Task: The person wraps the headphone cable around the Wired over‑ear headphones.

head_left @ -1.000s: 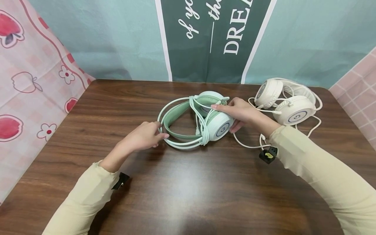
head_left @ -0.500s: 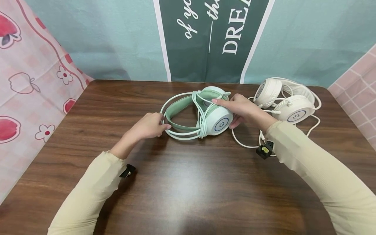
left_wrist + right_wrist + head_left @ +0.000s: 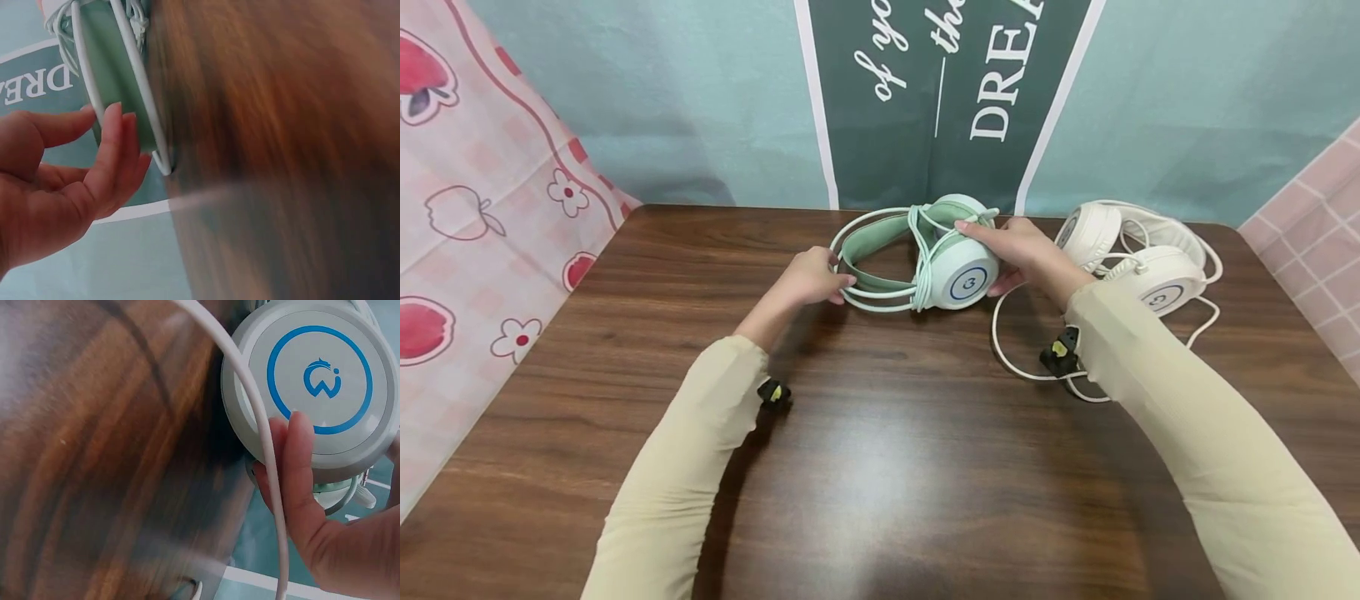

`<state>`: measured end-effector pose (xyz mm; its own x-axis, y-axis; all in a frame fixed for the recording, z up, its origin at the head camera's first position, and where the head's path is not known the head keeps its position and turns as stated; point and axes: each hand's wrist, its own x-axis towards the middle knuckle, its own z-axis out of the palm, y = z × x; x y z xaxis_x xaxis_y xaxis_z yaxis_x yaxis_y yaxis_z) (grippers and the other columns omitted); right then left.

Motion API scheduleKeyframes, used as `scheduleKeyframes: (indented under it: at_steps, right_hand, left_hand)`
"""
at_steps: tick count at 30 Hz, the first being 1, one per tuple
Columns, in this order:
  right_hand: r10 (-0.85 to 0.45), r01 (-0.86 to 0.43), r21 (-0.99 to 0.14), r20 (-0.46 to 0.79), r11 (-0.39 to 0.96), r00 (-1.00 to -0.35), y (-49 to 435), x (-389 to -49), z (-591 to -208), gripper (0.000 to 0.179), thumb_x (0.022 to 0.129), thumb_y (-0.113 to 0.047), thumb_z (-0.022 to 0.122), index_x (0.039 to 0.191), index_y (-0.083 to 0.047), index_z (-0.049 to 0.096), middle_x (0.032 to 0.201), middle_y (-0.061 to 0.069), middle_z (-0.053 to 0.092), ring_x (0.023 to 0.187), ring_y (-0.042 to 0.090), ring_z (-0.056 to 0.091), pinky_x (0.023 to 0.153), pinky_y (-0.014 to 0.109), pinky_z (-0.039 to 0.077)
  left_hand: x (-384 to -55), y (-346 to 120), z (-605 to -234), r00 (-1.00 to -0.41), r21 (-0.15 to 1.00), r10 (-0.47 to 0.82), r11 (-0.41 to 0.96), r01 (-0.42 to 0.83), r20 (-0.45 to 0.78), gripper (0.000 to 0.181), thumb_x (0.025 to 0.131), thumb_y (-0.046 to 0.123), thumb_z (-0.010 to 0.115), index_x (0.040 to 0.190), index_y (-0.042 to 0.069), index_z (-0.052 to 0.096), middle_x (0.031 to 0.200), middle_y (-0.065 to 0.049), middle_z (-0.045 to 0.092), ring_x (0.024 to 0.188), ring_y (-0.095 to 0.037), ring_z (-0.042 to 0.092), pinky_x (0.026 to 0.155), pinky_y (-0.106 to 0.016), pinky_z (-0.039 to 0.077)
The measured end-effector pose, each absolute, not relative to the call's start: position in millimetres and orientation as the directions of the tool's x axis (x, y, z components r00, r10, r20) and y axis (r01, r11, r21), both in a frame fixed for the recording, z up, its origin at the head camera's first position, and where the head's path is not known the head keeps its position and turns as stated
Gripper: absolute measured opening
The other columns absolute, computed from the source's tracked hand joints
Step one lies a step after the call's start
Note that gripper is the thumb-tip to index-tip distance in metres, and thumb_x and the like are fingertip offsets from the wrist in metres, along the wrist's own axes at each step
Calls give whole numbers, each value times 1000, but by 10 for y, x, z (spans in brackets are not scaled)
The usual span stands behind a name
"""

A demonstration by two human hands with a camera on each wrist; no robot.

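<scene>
Mint-green and white headphones [image 3: 964, 285], their cable wound round them in a bundle, are at the far middle of the table, close to its back edge. My left hand [image 3: 811, 277] pinches the thin outer frame of the headband [image 3: 115, 69] between thumb and fingers, as the left wrist view shows. At the other end my right hand [image 3: 1028, 252] grips the ear cups, thumb on top. In the right wrist view its fingertips lie against the round ear cup [image 3: 356, 440] with a blue ring logo. A white cable [image 3: 259, 412] crosses in front of those fingers.
White headphones [image 3: 1167, 282] lie at the back right, just beyond my right hand. Their loose cable [image 3: 1000, 343] loops over the brown wooden table [image 3: 880, 467] below my right wrist. A blue-green cloth [image 3: 700, 108] hangs behind the table's back edge.
Both hands have moved the mint-green headphones away from me toward the back edge and slightly right. The white headphones have stayed in place, while part of their cable has shifted near my right wrist.
</scene>
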<state>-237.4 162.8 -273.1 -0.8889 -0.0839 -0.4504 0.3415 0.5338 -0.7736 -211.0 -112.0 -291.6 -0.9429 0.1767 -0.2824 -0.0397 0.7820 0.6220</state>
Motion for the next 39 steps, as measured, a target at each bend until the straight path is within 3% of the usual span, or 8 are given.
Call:
scheduleKeyframes:
  at_steps: [9, 17, 20, 25, 29, 32, 35, 39]
  right_hand:
    - [-47, 382, -785, -461, 488, -886, 1646, -2514, -2722, 61, 82, -58, 53, 104, -2, 39, 83, 16, 54, 51, 23, 60, 58, 39, 53]
    - [-86, 391, -803, -474, 449, -876, 1668, -2566, -2696, 75, 88, -53, 45, 131, 2, 18, 101, 20, 44, 53, 21, 59, 60, 35, 54]
    - [-89, 386, -810, -467, 441, -880, 1679, -2578, -2712, 71, 89, -52, 44, 129, 1, 21, 98, 19, 46, 53, 20, 59, 59, 34, 53]
    - [-125, 363, -824, -454, 435, -882, 1717, -2566, -2723, 61, 90, -49, 44, 119, 4, 33, 87, 17, 53, 53, 20, 58, 62, 36, 54]
    - [-164, 356, -836, -455, 418, -875, 1781, -2551, -2674, 65, 94, -41, 41, 131, 9, 23, 84, 17, 54, 56, 22, 61, 65, 38, 53]
    - [-181, 356, -845, -454, 399, -873, 1833, -2538, -2607, 68, 96, -33, 40, 137, 11, 9, 90, 21, 53, 60, 23, 62, 68, 38, 53]
    - [-190, 340, -850, -441, 403, -877, 1878, -2511, -2525, 67, 96, -28, 41, 138, 12, 7, 100, 25, 48, 61, 22, 63, 69, 38, 53]
    - [-197, 280, -844, -403, 457, -894, 1941, -2455, -2401, 61, 95, -26, 45, 135, 11, 19, 99, 21, 48, 62, 21, 63, 67, 38, 53]
  left_hand:
    - [-2312, -988, -2956, -962, 730, 85, 669, -139, -261, 52, 87, 11, 58, 130, -12, 38, 103, -23, 61, 71, -12, 67, 72, -22, 50]
    - [-2380, -937, -2984, -963, 809, 60, 557, -187, -263, 50, 89, 4, 53, 133, -11, 34, 108, -25, 57, 75, -17, 65, 69, -22, 51]
    - [-2382, -923, -2995, -965, 806, 64, 565, -175, -254, 44, 89, 6, 52, 128, -11, 41, 102, -21, 59, 80, -20, 64, 69, -22, 50]
    - [-2346, -912, -2978, -972, 754, 67, 643, -131, -227, 32, 91, 15, 53, 113, -7, 52, 89, -14, 57, 70, -17, 58, 63, -23, 44]
    - [-2310, -928, -2931, -970, 717, 92, 690, -100, -224, 47, 92, 22, 51, 129, -6, 43, 113, -19, 54, 96, -23, 55, 82, -30, 42]
    - [-2288, -959, -2887, -971, 699, 103, 711, -81, -217, 56, 92, 26, 51, 136, -5, 34, 133, -19, 42, 120, -26, 41, 97, -35, 34]
    - [-2263, -1000, -2845, -972, 708, 112, 703, -70, -208, 57, 93, 27, 51, 137, -4, 33, 138, -19, 37, 126, -28, 35, 99, -39, 32]
    - [-2214, -1054, -2778, -977, 719, 135, 695, -25, -165, 59, 93, 32, 49, 138, -2, 32, 134, -22, 41, 124, -30, 38, 98, -40, 33]
